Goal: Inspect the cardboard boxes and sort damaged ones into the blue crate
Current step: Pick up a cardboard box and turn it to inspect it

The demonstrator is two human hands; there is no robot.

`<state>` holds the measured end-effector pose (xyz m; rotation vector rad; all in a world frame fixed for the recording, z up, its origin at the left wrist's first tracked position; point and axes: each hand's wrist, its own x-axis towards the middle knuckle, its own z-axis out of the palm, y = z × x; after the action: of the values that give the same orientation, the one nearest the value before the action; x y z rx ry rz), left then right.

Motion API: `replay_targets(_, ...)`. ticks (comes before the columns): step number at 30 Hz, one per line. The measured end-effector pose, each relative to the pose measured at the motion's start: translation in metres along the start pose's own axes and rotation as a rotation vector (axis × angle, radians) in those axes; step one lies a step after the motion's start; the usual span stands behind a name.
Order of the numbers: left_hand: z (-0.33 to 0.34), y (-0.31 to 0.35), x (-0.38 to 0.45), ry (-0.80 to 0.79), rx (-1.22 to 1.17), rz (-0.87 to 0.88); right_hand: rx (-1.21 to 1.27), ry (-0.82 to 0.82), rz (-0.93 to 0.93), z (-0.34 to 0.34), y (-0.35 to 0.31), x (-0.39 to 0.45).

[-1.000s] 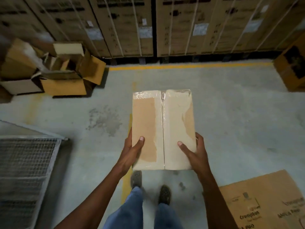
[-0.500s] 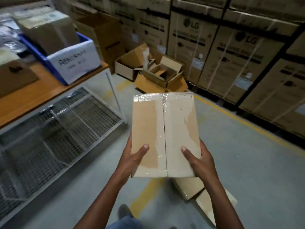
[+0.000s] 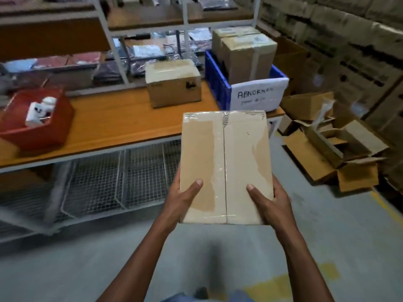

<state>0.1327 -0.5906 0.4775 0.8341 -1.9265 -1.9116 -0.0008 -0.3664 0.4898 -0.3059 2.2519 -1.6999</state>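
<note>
Two tiers of shelving across the back now, where a second ago only bare floor and stacked cartons filled the view. Below, a long orange-topped table, swung round from the left edge half a second back to lie square ahead. On its right end, the blue crate, fronted by a white sheet marked ABNORMAL, already loaded with tall taped cartons. Meaning, as a judgement: turn toward the sorting station finished, drop-off within reach, inspection verdict probably due. Beside the crate, to its left and apart from it, one more sealed brown box; far left, a red bin with white items inside. Right of the table, on the floor, opened scrap cartons. Held in mid-air before the table edge, just short of the crate: the cardboard box, flat, pale, sealed down its centre seam with clear tape, facing paper torn away in darker patches along both sides, top tape wrinkled. Gripped at the near corners as before by left hand and right hand, thumbs on top, fingers wrapped beneath.
</note>
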Motion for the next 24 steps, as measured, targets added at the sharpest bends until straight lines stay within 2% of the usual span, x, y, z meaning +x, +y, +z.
replay_targets(8,-0.064,0.006,0.054,0.174,-0.07,0.016,-0.02,-0.17,-0.057,0.084,-0.04,0.076)
replay_targets(15,-0.079,0.015,0.132,0.237,-0.067,0.032,-0.031,-0.272,-0.1,0.125,-0.055,0.166)
replay_targets(24,-0.087,0.04,0.254,0.33,0.033,-0.027,-0.021,-0.367,-0.054,0.165,-0.075,0.307)
